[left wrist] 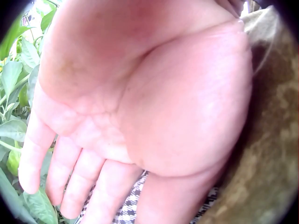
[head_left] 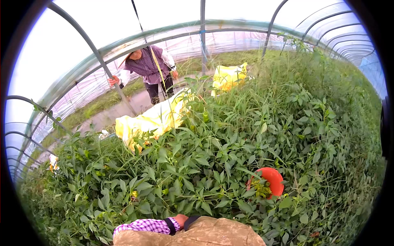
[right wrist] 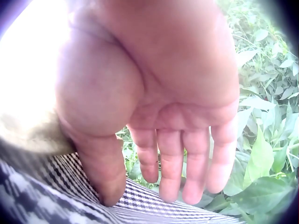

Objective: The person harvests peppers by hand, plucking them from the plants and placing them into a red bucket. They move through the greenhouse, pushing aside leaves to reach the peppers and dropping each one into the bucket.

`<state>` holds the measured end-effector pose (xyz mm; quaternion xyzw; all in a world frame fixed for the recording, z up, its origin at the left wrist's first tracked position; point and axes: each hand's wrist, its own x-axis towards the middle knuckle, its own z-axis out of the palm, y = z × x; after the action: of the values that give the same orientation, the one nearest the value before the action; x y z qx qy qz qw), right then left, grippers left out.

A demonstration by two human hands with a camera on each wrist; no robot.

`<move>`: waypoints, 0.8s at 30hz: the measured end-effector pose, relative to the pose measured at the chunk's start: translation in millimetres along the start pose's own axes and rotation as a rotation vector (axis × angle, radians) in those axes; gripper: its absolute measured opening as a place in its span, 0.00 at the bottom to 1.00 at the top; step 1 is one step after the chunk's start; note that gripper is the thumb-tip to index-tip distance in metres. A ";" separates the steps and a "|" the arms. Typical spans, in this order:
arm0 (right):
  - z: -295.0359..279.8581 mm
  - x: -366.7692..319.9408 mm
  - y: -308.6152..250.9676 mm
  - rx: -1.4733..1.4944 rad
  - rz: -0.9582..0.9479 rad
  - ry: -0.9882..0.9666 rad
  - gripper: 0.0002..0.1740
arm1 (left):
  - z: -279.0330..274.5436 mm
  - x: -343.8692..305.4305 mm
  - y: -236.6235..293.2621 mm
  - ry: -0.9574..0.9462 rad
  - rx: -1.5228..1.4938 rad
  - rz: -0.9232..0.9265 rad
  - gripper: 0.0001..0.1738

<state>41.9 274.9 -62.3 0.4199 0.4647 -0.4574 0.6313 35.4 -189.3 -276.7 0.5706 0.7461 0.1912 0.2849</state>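
My left hand (head_left: 179, 221) is low at the bottom of the head view, in front of a brown camouflage garment (head_left: 221, 231), with a purple checked sleeve (head_left: 145, 225) behind it. In the left wrist view its bare palm faces the camera, fingers pointing down and relaxed, pepper leaves (left wrist: 21, 128) beside it. My right hand (right wrist: 163, 116) shows only in the right wrist view: palm bare, fingers extended downward, holding nothing. Black-and-white checked cloth (right wrist: 140, 200) lies right by its fingertips, and green leaves (right wrist: 261, 196) are to its right.
Dense pepper plants (head_left: 184, 176) fill the foreground. Among them a red bucket (head_left: 274, 182) holds green peppers (head_left: 261, 188). Beyond are yellow sacks (head_left: 154, 119) and a path (head_left: 111, 112), where a person (head_left: 150, 67) in a hat grips a greenhouse pole (head_left: 96, 53).
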 end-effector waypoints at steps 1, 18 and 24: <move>1.1 -17.8 26.9 0.114 -0.291 -0.166 0.27 | -0.3 -0.8 0.8 -0.003 -0.001 -0.004 0.12; -64.2 160.1 53.2 -0.053 -0.804 0.507 0.20 | 4.7 -7.8 -5.4 -0.027 0.016 0.005 0.17; 94.3 212.2 242.1 0.010 -0.918 0.578 0.23 | -8.3 -12.0 1.0 -0.037 -0.073 -0.067 0.13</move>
<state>327.1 200.5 -222.5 0.2853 0.7530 -0.5542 0.2109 33.0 -200.3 -267.2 0.5379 0.7521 0.1980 0.3254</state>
